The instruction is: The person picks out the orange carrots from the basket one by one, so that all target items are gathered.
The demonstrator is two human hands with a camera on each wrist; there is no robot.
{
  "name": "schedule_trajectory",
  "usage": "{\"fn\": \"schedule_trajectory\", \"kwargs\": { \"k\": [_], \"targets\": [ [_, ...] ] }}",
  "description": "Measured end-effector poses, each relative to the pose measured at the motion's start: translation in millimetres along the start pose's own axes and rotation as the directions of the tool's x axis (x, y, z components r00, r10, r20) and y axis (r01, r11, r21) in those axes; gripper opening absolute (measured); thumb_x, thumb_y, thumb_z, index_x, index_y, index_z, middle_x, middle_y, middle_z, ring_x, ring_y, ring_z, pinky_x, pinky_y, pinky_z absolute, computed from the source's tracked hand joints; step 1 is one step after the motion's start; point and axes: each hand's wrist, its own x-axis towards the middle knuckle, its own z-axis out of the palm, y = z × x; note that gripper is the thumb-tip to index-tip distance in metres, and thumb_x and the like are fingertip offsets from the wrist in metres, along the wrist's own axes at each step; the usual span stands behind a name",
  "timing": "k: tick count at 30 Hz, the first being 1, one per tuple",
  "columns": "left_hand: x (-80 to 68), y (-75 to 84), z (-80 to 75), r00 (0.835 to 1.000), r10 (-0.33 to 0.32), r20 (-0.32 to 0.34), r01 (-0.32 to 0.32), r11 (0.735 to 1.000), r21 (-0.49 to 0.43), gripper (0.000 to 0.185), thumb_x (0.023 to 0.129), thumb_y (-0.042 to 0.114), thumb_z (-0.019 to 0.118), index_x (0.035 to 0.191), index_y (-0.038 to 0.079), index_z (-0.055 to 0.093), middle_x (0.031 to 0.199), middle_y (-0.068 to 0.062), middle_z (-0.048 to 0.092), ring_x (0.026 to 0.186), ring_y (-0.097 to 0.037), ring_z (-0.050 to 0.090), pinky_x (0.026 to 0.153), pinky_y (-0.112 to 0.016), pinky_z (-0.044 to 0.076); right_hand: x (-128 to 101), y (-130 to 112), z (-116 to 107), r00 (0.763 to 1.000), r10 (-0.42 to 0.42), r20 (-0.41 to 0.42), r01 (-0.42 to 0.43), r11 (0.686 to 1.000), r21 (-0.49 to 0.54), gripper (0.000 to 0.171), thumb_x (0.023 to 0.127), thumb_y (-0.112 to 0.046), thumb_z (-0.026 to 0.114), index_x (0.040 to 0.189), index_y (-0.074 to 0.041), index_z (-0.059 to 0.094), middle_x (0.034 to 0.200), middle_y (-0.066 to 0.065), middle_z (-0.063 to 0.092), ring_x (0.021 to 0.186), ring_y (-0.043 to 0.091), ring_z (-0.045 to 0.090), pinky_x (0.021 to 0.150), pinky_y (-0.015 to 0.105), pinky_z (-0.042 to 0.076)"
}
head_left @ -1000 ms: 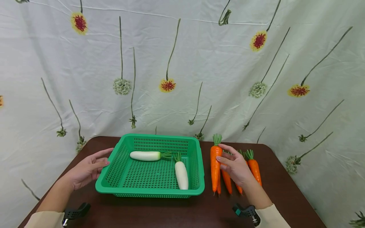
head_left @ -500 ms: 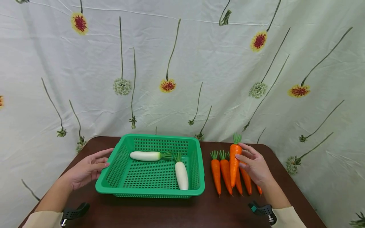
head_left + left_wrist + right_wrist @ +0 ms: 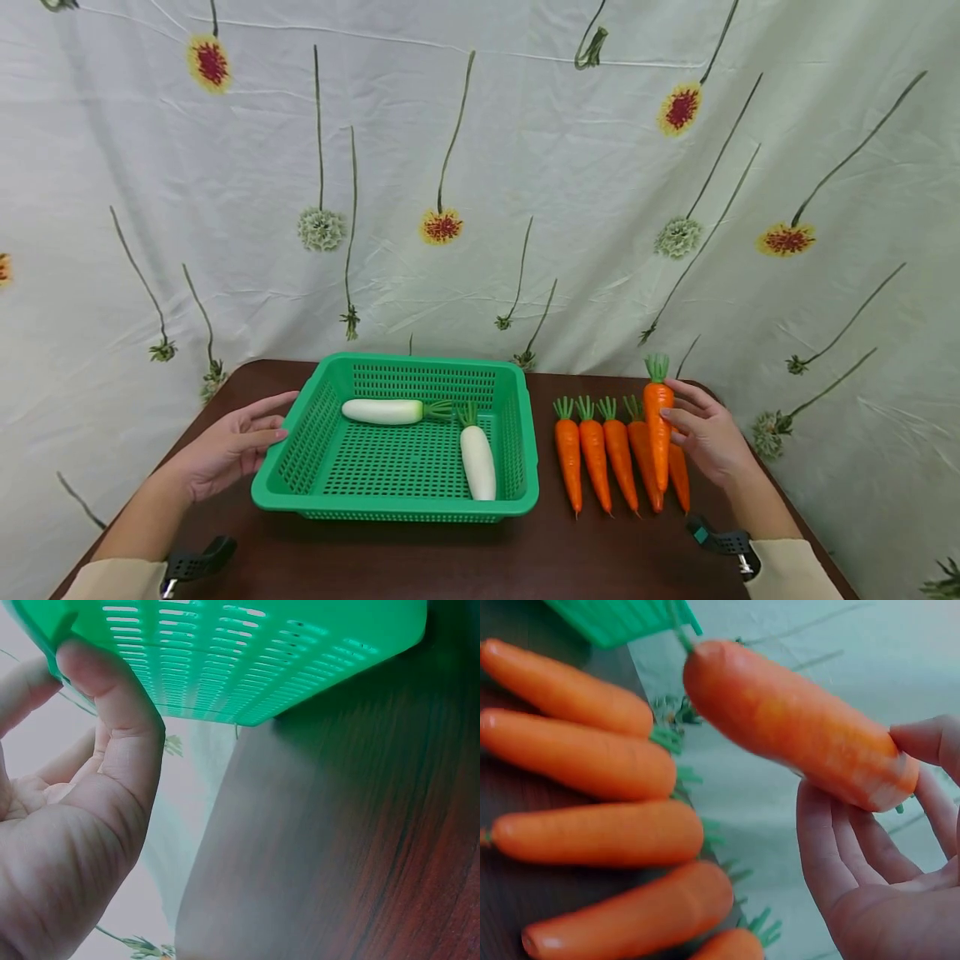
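At the right of the head view my right hand grips an orange carrot near its leafy top, thumb on one side and fingers on the other. In the right wrist view this carrot is lifted above several carrots lying side by side on the table. My left hand touches the left rim of a green plastic basket. Its thumb lies against the outside of that rim in the left wrist view. Inside the basket are two white radishes, one lying crosswise, the other lengthwise.
The row of carrots lies just right of the basket on a dark brown table. A white curtain printed with flowers hangs behind the table and along both sides.
My right hand has carried the carrot rightward, from beside the basket to above the right end of the row, uncovering the carrots at left. The left hand and basket stay put.
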Motion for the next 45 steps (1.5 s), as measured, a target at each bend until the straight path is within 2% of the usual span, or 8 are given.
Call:
{"fn": "schedule_trajectory", "kwargs": {
  "k": [5,8,16,24,34,40,45],
  "targets": [
    [0.1,-0.9,0.5,1.0,0.0,-0.006,0.0,1.0,0.005,0.066,0.099,-0.005,0.035,0.152,0.011,0.0,0.108,-0.002,0.064,0.103,-0.022,0.066,0.087,-0.043,0.055,-0.5,3.8,-14.8,0.999,0.012,0.039,-0.014,0.998,0.062,0.049,0.096,-0.004,0.05,0.143,-0.011,0.036,0.111,-0.004,0.065,0.095,0.014,0.065,0.08,0.031,0.057],
    [0.5,-1.5,0.4,1.0,0.0,-0.006,0.0,1.0,-0.004,0.065,0.099,-0.006,0.035,0.152,0.011,0.002,0.109,-0.003,0.064,0.103,-0.023,0.066,0.087,-0.044,0.055,-0.4,6.2,-22.7,0.998,0.047,0.038,-0.049,0.996,0.079,0.046,0.097,-0.004,0.049,0.14,-0.014,0.04,0.108,-0.004,0.067,0.092,0.014,0.067,0.079,0.031,0.057],
    [0.1,-1.9,1.1,1.0,-0.005,-0.008,0.005,1.0,-0.019,0.065,0.099,-0.006,0.035,0.152,0.011,0.002,0.107,-0.002,0.065,0.103,-0.024,0.066,0.088,-0.046,0.054,0.6,13.6,-42.2,0.992,0.126,0.003,-0.126,0.992,0.018,0.042,0.095,-0.009,0.054,0.135,-0.018,0.045,0.107,-0.007,0.068,0.094,0.013,0.066,0.08,0.03,0.057],
    [-0.5,-1.9,1.8,1.0,0.001,-0.01,-0.002,1.0,-0.02,0.066,0.098,-0.005,0.036,0.152,0.01,0.001,0.107,-0.002,0.064,0.103,-0.024,0.066,0.089,-0.047,0.053,-0.7,22.2,-66.6,0.99,0.14,-0.035,-0.14,0.99,-0.006,0.043,0.095,-0.008,0.054,0.135,-0.018,0.047,0.106,-0.009,0.068,0.093,0.011,0.067,0.079,0.029,0.057],
    [-2.2,-3.2,0.4,1.0,0.018,-0.001,-0.018,0.999,-0.031,0.066,0.098,-0.005,0.036,0.152,0.011,0.001,0.11,-0.004,0.064,0.105,-0.026,0.065,0.09,-0.048,0.052,0.1,24.8,-80.1,0.979,0.185,-0.089,-0.194,0.976,-0.097,0.037,0.093,-0.012,0.059,0.127,-0.025,0.054,0.1,-0.012,0.07,0.09,0.009,0.067,0.077,0.028,0.057],
    [-2.8,-2.0,1.0,1.0,0.014,0.002,-0.014,1.0,-0.024,0.067,0.099,-0.005,0.035,0.152,0.011,-0.003,0.111,-0.004,0.063,0.105,-0.026,0.065,0.089,-0.047,0.053,2.9,27.9,-85.3,0.971,0.209,-0.115,-0.227,0.959,-0.169,0.042,0.091,-0.016,0.063,0.131,-0.021,0.052,0.1,-0.014,0.068,0.09,0.009,0.067,0.078,0.027,0.057],
    [-2.5,-0.7,2.0,1.0,-0.004,-0.007,0.004,1.0,-0.008,0.066,0.099,-0.004,0.035,0.152,0.011,-0.003,0.117,-0.006,0.062,0.105,-0.027,0.065,0.089,-0.048,0.052,5.9,34.2,-91.7,0.966,0.222,-0.131,-0.25,0.934,-0.256,0.051,0.09,-0.021,0.064,0.137,-0.016,0.045,0.098,-0.017,0.066,0.091,0.006,0.066,0.08,0.026,0.056]
  ]
}}
